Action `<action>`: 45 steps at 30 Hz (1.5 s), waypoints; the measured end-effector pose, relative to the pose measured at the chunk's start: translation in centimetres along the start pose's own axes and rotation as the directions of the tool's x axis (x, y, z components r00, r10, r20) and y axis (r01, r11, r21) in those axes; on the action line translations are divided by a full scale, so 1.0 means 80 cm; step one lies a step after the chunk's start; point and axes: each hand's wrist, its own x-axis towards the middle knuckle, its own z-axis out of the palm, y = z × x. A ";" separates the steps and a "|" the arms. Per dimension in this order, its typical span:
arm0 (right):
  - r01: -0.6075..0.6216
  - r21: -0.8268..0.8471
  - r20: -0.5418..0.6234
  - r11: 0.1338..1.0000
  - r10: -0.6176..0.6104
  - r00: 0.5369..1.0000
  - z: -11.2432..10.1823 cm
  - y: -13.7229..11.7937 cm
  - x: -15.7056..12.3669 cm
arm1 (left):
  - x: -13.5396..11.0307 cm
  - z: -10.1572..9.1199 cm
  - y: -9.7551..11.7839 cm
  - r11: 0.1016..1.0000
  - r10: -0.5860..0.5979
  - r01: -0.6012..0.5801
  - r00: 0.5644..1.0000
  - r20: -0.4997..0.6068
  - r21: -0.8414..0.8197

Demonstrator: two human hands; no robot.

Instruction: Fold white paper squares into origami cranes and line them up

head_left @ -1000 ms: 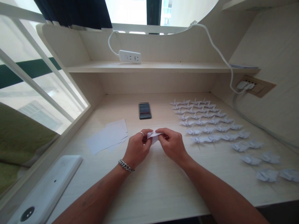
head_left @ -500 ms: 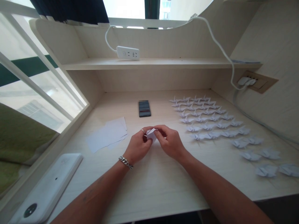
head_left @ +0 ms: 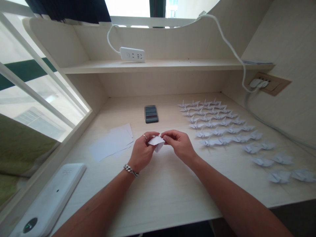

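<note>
Between my hands, above the middle of the desk, is a small folded piece of white paper [head_left: 158, 142]. My left hand [head_left: 143, 148], with a ring and a chain bracelet, pinches its left side. The fingertips of my right hand [head_left: 178, 142] are closed on its right edge. One flap of the paper stands out flat while another part points down. To the left lie several loose white paper sheets [head_left: 111, 143]. On the right, folded paper cranes [head_left: 217, 123] stand in rows, and several flatter folded paper pieces [head_left: 278, 176] lie nearer the front edge.
A dark phone [head_left: 151, 114] lies behind my hands. At the front left is a long white device [head_left: 54, 197] with a round dark spot. A power strip [head_left: 132, 54] rests on the shelf [head_left: 168, 65]. A white cable [head_left: 229, 42] runs down to the wall socket [head_left: 269, 84].
The folded paper has been turned and shows a wider flap, now more to the left. My right fingers have drawn back to its right edge. The view has shifted slightly.
</note>
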 end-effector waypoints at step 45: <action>-0.010 -0.175 0.046 0.984 0.018 0.999 -0.005 -0.009 -0.007 | -0.001 -0.001 0.011 1.000 -0.005 0.003 0.994 0.105 0.022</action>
